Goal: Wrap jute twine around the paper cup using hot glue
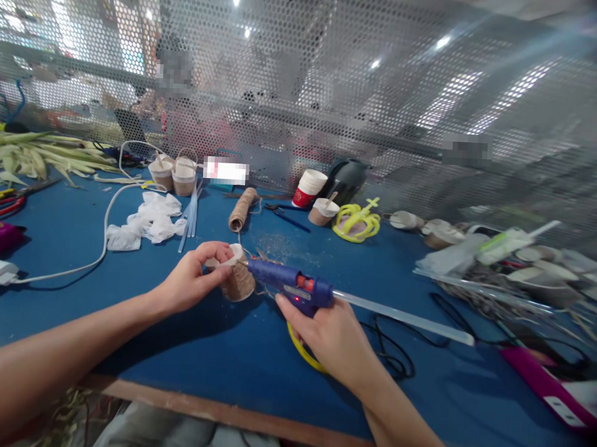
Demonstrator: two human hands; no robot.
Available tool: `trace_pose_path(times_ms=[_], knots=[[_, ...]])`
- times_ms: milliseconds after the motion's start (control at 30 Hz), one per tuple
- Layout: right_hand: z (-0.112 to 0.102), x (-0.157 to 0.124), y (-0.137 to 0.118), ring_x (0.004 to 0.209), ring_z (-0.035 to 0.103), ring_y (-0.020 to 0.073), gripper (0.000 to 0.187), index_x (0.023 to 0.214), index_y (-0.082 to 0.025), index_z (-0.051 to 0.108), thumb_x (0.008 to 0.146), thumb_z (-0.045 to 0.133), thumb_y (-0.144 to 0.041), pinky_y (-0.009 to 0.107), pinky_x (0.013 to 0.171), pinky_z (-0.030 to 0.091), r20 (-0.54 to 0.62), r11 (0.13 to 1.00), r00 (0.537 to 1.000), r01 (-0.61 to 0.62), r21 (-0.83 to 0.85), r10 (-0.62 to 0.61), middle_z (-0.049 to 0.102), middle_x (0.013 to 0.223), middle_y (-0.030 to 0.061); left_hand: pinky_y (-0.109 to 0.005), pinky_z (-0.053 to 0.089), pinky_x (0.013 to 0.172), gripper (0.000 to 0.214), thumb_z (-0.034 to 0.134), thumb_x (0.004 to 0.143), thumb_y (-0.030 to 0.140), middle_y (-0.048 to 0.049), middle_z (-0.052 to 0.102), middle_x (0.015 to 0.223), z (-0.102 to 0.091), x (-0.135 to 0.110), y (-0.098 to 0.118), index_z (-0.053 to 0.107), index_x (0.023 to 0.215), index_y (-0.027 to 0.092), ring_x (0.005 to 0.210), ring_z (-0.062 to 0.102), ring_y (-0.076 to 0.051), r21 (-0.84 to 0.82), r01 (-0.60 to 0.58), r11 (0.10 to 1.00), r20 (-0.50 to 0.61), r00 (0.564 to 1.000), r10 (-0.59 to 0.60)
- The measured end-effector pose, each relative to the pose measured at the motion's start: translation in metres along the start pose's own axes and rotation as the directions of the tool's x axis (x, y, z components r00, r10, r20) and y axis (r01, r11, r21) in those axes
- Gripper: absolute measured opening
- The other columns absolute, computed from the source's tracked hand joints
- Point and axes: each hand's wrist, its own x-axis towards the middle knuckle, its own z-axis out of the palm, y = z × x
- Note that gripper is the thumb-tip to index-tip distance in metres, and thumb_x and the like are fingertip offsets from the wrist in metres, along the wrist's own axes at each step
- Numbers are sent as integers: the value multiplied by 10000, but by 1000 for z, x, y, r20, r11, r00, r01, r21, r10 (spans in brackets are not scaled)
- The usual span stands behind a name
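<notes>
glue gun (288,283), blue, at centre of frame, firmly grasped in right hand (336,325); thumb against near side, remaining fingers mostly hidden. small red light (297,299) lit on body. clear glue stick (404,316) protruding from rear, toward right of frame. nozzle (244,261) directed at upper edge of brown twine-wrapped cup (239,287), just left of centre; unable to confirm contact.

cup pinched at white rim (237,252) between thumb and fingers of left hand (195,278); unable to tell whether base resting on blue tabletop (195,371). twine spool (242,209) lying above cup in frame, strand (238,236) running down toward cup.

yellow ring-shaped item (304,352) partly hidden below right hand. crumpled white cloth (151,219) left of centre, beside loose clear glue sticks (194,211). yellow openwork crown (356,226) right of centre. magenta power strip (553,387) at lower right.
</notes>
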Motion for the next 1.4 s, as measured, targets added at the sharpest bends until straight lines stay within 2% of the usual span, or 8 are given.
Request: trace_pose_path(times_ms=[133,367,633,700,933,1133,1267,1400], knots=[[0,-1,-2,587,634,198,244,769,-150,653,804,441,-267,281,571,489,-88,999,996,36,42,-32,670,621,67,-382,341,964,196,543,765,297,-107,616,945,0,0,2,468,636,169,1127,481,-248,-12,17,1000,14,1000,-17],[-4,-1,-1,575,641,209,311,805,-116,670,818,395,-260,287,566,501,-33,990,991,131,-44,-132,664,593,84,-378,351,952,192,557,755,313,-121,630,967,0,-1,3,488,652,166,1134,484,-256,-52,42,998,36,999,-40],[-4,0,-5,532,607,177,211,744,-159,644,786,465,-263,265,547,481,-88,995,996,24,96,-15,638,563,41,-378,348,950,212,585,734,346,-109,619,984,0,-1,3,497,671,164,1106,497,-254,-68,59,996,12,998,-58],[-3,1,-3,504,590,175,215,692,-163,621,785,470,-285,265,515,465,-90,994,995,-37,105,47,611,527,34,-378,352,946,225,589,735,354,-113,616,988,0,-1,3,498,667,160,1098,502,-254,-83,68,994,30,997,-66],[0,1,3,389,515,144,319,486,-221,437,784,466,-330,268,492,439,-28,979,991,-124,160,130,490,378,-22,-345,418,856,248,588,749,361,-98,625,981,-2,-2,2,499,653,150,968,558,-219,-122,76,990,72,995,-68],[-3,0,-4,435,514,142,183,627,-193,546,759,461,-289,255,496,430,-62,983,995,-72,170,83,528,453,-10,-339,412,865,250,586,753,365,-99,624,999,-3,-2,2,501,662,149,977,563,-219,-147,93,985,86,993,-80],[-2,2,-2,378,487,128,257,535,-211,460,770,459,-317,245,449,410,-56,975,989,-121,186,134,490,395,-23,-349,410,868,251,583,755,372,-95,627,970,-4,-1,2,498,666,153,984,559,-222,-139,68,988,89,994,-56],[0,0,2,376,495,131,335,471,-219,399,785,453,-322,261,490,424,-40,979,990,-127,161,135,477,363,-24,-353,404,885,247,584,755,369,-102,624,981,-5,-1,3,503,669,152,1014,549,-227,-125,61,990,92,995,-50]])
